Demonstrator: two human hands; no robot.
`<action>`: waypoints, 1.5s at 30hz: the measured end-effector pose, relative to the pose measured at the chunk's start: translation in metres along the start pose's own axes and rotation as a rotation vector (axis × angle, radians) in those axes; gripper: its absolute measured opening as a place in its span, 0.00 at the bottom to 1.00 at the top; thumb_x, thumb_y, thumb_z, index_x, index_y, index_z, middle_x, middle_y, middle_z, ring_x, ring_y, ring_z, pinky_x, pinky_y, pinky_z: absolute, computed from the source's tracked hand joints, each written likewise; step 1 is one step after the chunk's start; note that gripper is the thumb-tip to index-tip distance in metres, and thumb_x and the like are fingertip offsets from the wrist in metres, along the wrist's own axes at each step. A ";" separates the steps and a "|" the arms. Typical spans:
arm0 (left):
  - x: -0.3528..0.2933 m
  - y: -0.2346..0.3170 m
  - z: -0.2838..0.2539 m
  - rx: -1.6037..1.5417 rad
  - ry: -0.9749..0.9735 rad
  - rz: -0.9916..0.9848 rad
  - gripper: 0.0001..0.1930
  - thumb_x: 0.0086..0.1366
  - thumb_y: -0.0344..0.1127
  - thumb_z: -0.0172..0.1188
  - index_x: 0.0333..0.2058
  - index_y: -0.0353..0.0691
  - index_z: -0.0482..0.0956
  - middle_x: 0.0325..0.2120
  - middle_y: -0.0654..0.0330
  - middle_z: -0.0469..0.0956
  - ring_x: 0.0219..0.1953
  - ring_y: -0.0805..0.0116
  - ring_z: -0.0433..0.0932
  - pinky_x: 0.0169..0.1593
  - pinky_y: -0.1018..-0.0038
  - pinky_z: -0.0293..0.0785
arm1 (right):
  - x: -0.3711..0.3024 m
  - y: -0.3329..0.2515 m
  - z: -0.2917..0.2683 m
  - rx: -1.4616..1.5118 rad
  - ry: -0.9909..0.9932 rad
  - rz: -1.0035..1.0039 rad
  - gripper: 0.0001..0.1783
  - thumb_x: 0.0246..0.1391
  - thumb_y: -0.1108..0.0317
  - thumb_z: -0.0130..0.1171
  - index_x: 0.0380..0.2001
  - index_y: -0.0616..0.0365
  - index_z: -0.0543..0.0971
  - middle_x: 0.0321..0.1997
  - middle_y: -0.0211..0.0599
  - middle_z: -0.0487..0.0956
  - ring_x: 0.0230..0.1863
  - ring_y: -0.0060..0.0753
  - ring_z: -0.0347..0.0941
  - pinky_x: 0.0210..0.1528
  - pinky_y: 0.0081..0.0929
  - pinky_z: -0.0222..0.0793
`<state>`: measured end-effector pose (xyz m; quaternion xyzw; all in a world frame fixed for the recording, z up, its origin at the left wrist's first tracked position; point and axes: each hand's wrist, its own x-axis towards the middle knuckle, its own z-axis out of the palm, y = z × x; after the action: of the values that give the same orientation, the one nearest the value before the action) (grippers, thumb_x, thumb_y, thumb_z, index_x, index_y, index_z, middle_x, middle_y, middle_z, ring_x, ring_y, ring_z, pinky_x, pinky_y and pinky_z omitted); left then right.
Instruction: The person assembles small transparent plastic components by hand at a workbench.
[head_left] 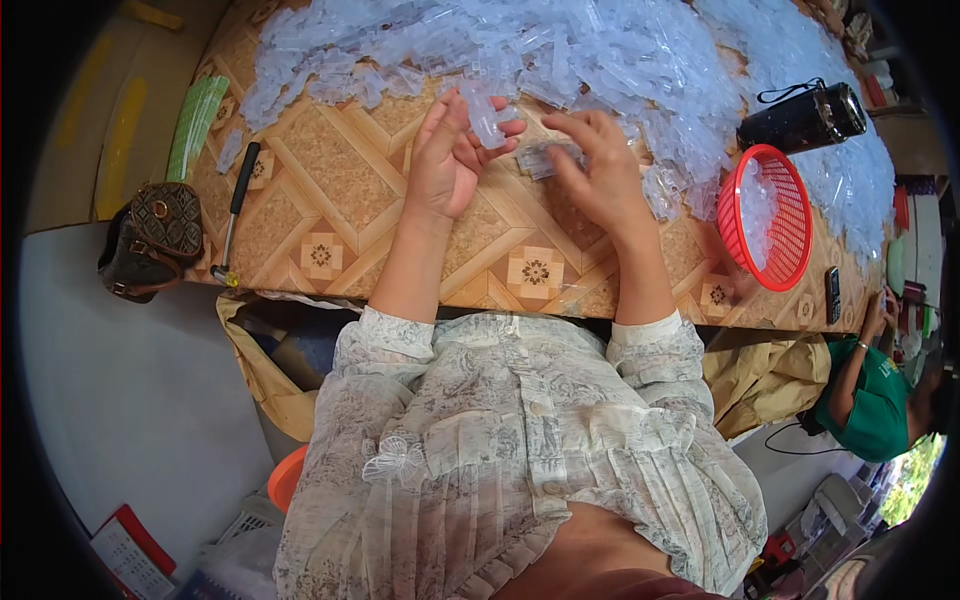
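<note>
My left hand (446, 160) is raised over the near part of the table, closed on a clear plastic piece (484, 116) that is long and flat. The piece stands tilted between thumb and fingers. To its right, my right hand (606, 172) is bent with thumb and fingers apart, and nothing shows between them. Close to those fingertips lies another clear plastic piece (538, 162), partly covered by the hand. Beyond both hands spreads a large heap of similar clear plastic pieces (560, 50).
A red plastic basket (728, 215) holding clear pieces stands right, beside a black flask (805, 118). A black-handled hammer-like tool (238, 195) and patterned bag (165, 230) are left. A dark phone-like object (833, 295) lies near a person in green (870, 405).
</note>
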<state>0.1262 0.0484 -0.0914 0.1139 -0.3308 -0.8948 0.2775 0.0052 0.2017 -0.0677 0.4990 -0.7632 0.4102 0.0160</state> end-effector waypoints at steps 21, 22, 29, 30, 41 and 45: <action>-0.001 -0.013 0.017 0.092 -0.056 -0.171 0.27 0.65 0.36 0.59 0.60 0.41 0.63 0.40 0.58 0.76 0.34 0.71 0.79 0.40 0.69 0.83 | 0.000 -0.002 0.015 0.089 0.206 0.183 0.22 0.51 0.64 0.65 0.48 0.59 0.75 0.42 0.46 0.79 0.40 0.44 0.77 0.38 0.34 0.73; -0.002 -0.013 0.017 0.108 -0.048 -0.182 0.27 0.65 0.35 0.60 0.61 0.42 0.63 0.38 0.61 0.76 0.32 0.75 0.78 0.40 0.69 0.83 | 0.001 -0.010 0.012 0.290 0.062 0.395 0.22 0.55 0.62 0.61 0.51 0.58 0.74 0.47 0.49 0.77 0.45 0.46 0.76 0.44 0.35 0.72; 0.000 -0.011 0.016 0.050 0.023 -0.189 0.26 0.64 0.34 0.61 0.59 0.41 0.65 0.33 0.64 0.76 0.31 0.75 0.78 0.40 0.69 0.83 | 0.000 -0.006 0.008 0.561 -0.137 0.316 0.24 0.62 0.59 0.50 0.58 0.60 0.71 0.55 0.51 0.74 0.54 0.43 0.73 0.52 0.32 0.68; -0.002 -0.011 0.015 0.069 0.036 -0.204 0.26 0.64 0.34 0.61 0.59 0.41 0.66 0.33 0.64 0.76 0.31 0.74 0.78 0.40 0.68 0.83 | -0.001 -0.007 0.007 0.611 -0.165 0.363 0.25 0.62 0.59 0.49 0.59 0.60 0.70 0.56 0.49 0.74 0.53 0.39 0.72 0.50 0.30 0.69; -0.006 -0.012 0.017 0.120 0.013 -0.187 0.23 0.68 0.37 0.55 0.60 0.40 0.66 0.41 0.60 0.76 0.39 0.68 0.80 0.43 0.69 0.81 | -0.004 0.001 0.007 0.760 -0.211 0.434 0.25 0.63 0.58 0.51 0.60 0.59 0.69 0.57 0.39 0.69 0.47 0.27 0.70 0.37 0.20 0.70; -0.004 -0.011 0.017 0.139 0.015 -0.189 0.22 0.68 0.34 0.55 0.60 0.41 0.66 0.41 0.61 0.76 0.39 0.68 0.79 0.43 0.70 0.81 | -0.003 0.004 0.008 0.815 -0.205 0.460 0.25 0.63 0.59 0.50 0.60 0.59 0.69 0.56 0.40 0.69 0.46 0.26 0.69 0.37 0.19 0.70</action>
<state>0.1180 0.0666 -0.0856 0.1701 -0.3777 -0.8910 0.1860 0.0068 0.1996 -0.0769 0.3207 -0.6286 0.6174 -0.3476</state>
